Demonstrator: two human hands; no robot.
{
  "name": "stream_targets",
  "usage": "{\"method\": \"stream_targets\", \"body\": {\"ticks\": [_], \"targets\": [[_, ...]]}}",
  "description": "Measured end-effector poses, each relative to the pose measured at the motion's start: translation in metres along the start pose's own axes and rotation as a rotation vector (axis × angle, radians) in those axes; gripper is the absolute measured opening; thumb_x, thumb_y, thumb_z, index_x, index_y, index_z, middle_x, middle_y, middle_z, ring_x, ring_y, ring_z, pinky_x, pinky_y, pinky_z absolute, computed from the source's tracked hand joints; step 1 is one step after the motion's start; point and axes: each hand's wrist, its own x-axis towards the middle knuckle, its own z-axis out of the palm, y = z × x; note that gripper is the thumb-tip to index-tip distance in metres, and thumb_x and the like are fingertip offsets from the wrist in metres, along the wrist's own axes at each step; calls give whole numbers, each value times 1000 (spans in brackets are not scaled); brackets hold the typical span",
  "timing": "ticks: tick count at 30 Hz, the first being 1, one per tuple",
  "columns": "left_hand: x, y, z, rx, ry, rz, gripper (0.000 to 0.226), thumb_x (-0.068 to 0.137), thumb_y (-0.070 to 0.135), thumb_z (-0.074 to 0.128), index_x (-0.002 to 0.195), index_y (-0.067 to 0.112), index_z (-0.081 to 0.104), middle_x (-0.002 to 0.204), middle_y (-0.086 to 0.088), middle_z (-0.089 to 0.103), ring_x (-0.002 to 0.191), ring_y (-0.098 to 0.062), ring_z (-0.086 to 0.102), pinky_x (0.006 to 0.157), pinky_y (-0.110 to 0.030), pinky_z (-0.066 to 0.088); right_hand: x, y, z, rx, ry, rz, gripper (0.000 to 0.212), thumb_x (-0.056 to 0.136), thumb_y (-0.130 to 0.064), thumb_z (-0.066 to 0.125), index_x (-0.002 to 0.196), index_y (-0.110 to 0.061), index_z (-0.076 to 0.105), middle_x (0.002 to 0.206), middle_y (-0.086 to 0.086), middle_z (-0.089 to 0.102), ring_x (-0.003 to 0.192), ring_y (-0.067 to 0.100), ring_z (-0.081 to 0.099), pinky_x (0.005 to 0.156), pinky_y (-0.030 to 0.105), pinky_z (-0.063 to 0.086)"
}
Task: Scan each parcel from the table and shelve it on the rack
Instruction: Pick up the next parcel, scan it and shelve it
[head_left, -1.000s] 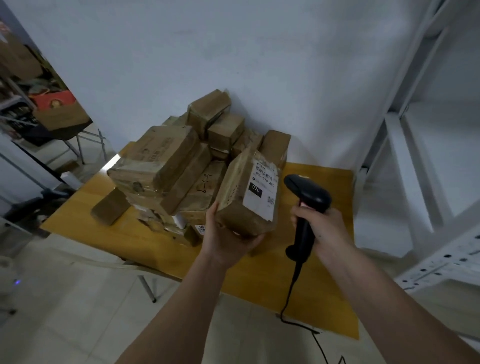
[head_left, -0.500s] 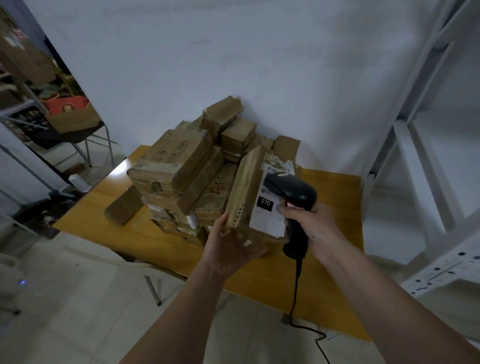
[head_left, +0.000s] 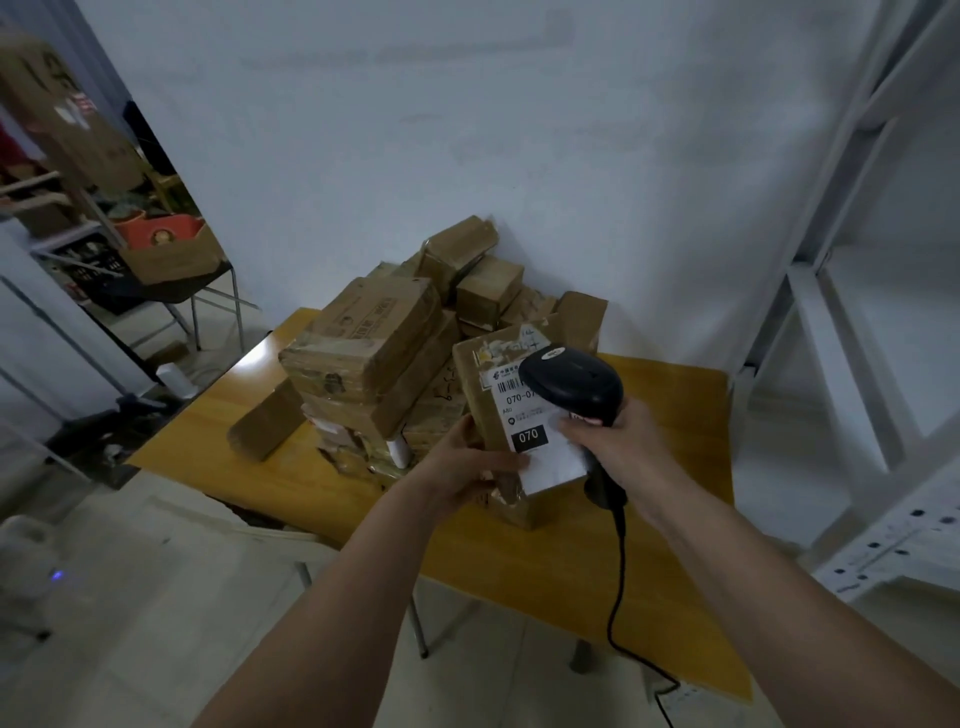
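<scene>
My left hand (head_left: 462, 470) grips a brown cardboard parcel (head_left: 485, 395) from below, above the yellow table (head_left: 524, 561). Its white label reading 070 faces me. My right hand (head_left: 618, 441) holds a black corded barcode scanner (head_left: 571, 384), whose head sits right over the upper part of the label and hides some of it. Behind them a pile of several taped cardboard parcels (head_left: 374, 353) lies on the table against the white wall. The white metal rack (head_left: 852, 322) stands at the right.
A small flat box (head_left: 265, 428) lies at the pile's left on the table. The scanner cable (head_left: 621, 613) hangs off the table's front edge. At the left an opening shows a chair with a cardboard box (head_left: 166, 260) and more stored goods.
The scanner has moved left from beside the parcel to over its label. The parcel has turned so that the label faces up toward me, and both hands have drawn together.
</scene>
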Motion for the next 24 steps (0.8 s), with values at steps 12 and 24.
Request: {"method": "stream_targets", "body": {"ticks": [12,24], "targets": [[7,63,-11,-144,216,175,118,60,-20,75,154,24,17,129,-16,58,120,-37,55,96,-60,47,-23,-15,1,-243,14,-189,6,89,-17,65,91,-11,65,72,9,58,57,5,50,52,16,37],[9,63,-10,-91,225,192,118,61,-17,76,154,25,16,131,-15,55,125,-39,49,100,-61,43,-24,-20,-3,-180,14,-207,13,87,-14,66,86,-27,63,65,-6,56,56,-9,54,48,5,39]]}}
